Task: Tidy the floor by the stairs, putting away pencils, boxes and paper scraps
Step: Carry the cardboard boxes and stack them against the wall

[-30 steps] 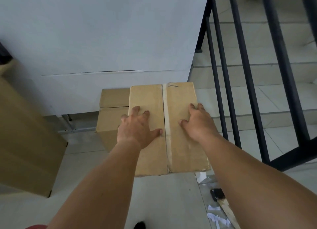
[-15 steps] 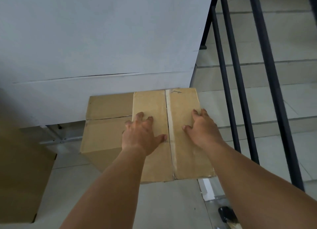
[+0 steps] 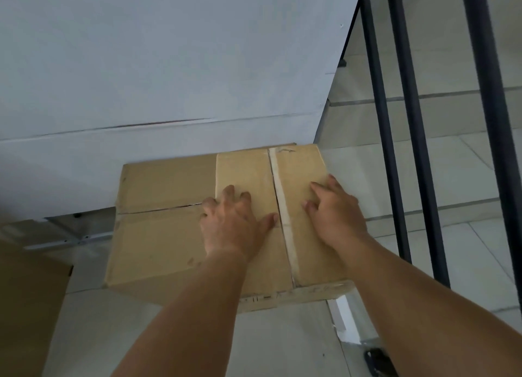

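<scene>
- Floor (image 3: 282,342): smooth pale tile. A white paper-like scrap (image 3: 343,320) and a small dark object (image 3: 377,361) lie at the foot of the railing. The object's nature cannot be determined.
- Nearest left: a large flat brown cardboard face (image 3: 28,306), matte, only partly in view.
- Left hand (image 3: 234,224) and right hand (image 3: 336,212): both lie palm-down on the taped box (image 3: 299,167), one either side of its tape seam (image 3: 288,241). Fingers are straight and loosely spread, pressing on the lid and pinching nothing.
- Taped box: corrugated card, rectangular, flaps closed under a pale strip, front edge scuffed. It sits against the wall (image 3: 169,65), beside the railing.
- Second box (image 3: 158,235): same card, flap seam slightly split, touching the taped box on its left. Whether stacked or alongside cannot be told.
- Beyond: black metal railing bars (image 3: 409,122) and tiled stairs (image 3: 452,116).
- Assessment: box placement appears nearly complete. The scrap remains. No pencils are visible.
</scene>
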